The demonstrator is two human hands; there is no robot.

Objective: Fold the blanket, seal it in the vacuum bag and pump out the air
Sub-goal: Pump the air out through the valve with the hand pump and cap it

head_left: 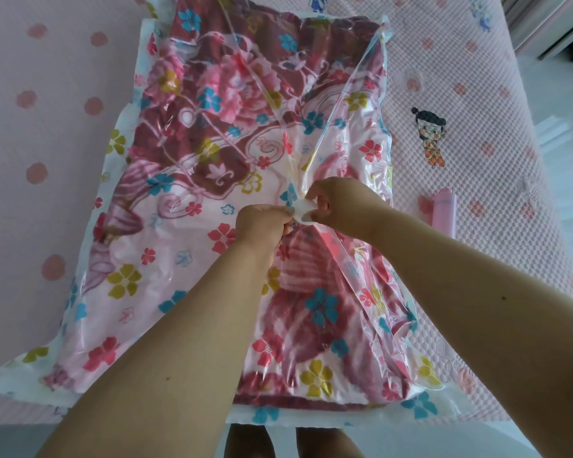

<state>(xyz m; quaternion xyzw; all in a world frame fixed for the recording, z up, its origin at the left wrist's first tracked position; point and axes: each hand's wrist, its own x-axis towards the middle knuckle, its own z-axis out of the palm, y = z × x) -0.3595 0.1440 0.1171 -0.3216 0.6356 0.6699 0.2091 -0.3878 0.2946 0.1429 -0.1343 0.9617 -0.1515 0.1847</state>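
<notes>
A clear vacuum bag point(123, 279) printed with coloured flowers lies flat on the bed, and the folded pink and dark red blanket point(212, 104) shows through it. A small white round valve cap point(303, 209) sits at the bag's middle, where the plastic is pulled up into ridges. My left hand point(262, 226) pinches the bag right beside the cap. My right hand point(338, 201) grips the cap from the right, fingers curled around it.
The bed has a pink dotted sheet point(30, 127) on the left and a pink textured mat point(477, 94) with a cartoon figure point(430, 137) on the right. A pink pump point(444, 209) lies on the mat right of the bag. My feet show below the bed edge.
</notes>
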